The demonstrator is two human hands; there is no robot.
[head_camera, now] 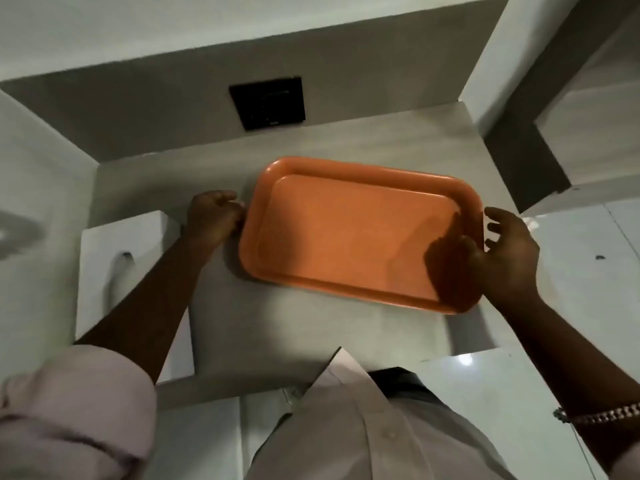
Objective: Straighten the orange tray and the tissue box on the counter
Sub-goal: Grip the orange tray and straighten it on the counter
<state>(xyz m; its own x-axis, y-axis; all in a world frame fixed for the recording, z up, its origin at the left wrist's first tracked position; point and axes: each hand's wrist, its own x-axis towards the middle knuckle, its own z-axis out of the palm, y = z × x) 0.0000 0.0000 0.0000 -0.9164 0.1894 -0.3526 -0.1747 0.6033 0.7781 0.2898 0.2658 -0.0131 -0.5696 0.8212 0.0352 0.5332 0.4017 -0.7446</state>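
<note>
The orange tray [349, 233] lies empty on the grey counter [277, 327], skewed so its right end sits nearer to me. My left hand [213, 216] is at the tray's left short edge, fingers curled against the rim. At the right short edge is my right hand [509, 251], its fingers spread and its thumb by the rim; its shadow falls on the tray. The white tissue box [100, 244] stands at the counter's left end, partly hidden under my left forearm.
The counter sits in a niche with walls close behind and at the left. A black wall plate [268, 102] is on the back wall above the tray. A glossy white surface [571, 278] adjoins at the right. The counter's front edge runs by my shirt.
</note>
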